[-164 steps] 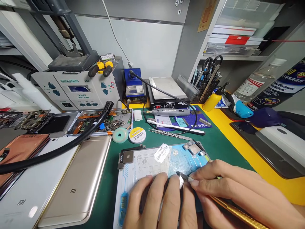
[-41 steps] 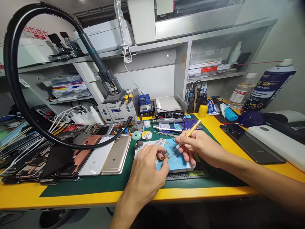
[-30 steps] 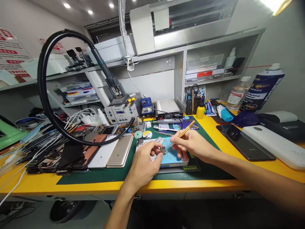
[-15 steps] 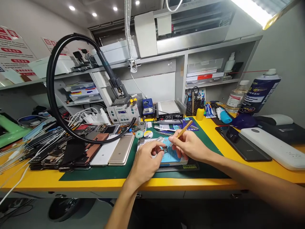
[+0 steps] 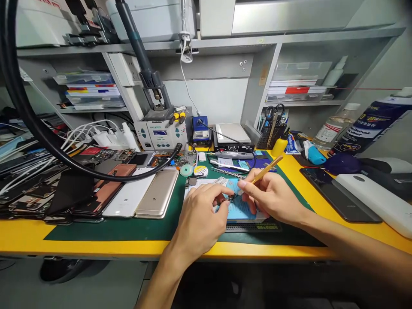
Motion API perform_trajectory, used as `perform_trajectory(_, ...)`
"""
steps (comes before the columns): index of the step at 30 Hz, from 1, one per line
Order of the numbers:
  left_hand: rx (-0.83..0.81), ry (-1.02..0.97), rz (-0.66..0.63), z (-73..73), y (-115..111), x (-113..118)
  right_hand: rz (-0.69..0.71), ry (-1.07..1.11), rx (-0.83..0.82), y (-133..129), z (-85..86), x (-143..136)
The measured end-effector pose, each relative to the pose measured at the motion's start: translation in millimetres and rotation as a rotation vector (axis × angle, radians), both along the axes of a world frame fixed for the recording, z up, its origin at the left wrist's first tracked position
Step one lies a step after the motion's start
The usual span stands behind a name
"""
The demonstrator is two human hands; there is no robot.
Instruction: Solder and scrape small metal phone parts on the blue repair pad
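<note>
My left hand [image 5: 204,210] pinches a small dark electronic part [image 5: 231,198] between thumb and index finger. My right hand [image 5: 273,195] grips a slim tool with a gold handle [image 5: 267,169] like a pen. Its thin tip points down-left at the small part; whether it touches cannot be made out. Both hands are above a light-blue printed sheet [image 5: 240,209] lying on a stack on the green mat [image 5: 128,231]. Another small metallic part [image 5: 190,182] lies by the stack's upper left corner.
Several phones, among them a gold one [image 5: 157,193], lie to the left under a curved black hose [image 5: 48,150]. A grey soldering station [image 5: 162,134] stands behind. At right are a black phone [image 5: 341,195], a white power bank-like case [image 5: 376,204] and a spray can [image 5: 367,122].
The view has tipped down and come closer to the bench. Both hands keep their grips, and the small part looks turned flatter between the left fingers.
</note>
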State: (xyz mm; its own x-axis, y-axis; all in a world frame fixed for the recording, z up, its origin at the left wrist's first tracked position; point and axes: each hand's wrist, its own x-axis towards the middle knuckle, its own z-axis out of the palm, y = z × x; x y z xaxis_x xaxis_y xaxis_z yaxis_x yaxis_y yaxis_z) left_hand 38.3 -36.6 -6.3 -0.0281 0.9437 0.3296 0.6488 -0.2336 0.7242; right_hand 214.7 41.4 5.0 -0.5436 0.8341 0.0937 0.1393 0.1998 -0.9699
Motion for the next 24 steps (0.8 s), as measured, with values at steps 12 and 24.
perform_trajectory(12,0.034,0.004,-0.021,-0.5,0.1,-1.0,-0.035,0.010,0.011,-3.3,1.4,-0.9)
perform_trajectory(24,0.074,0.051,0.008,-1.6,-0.4,-0.4,-0.081,-0.040,-0.012,-5.7,5.0,-2.0)
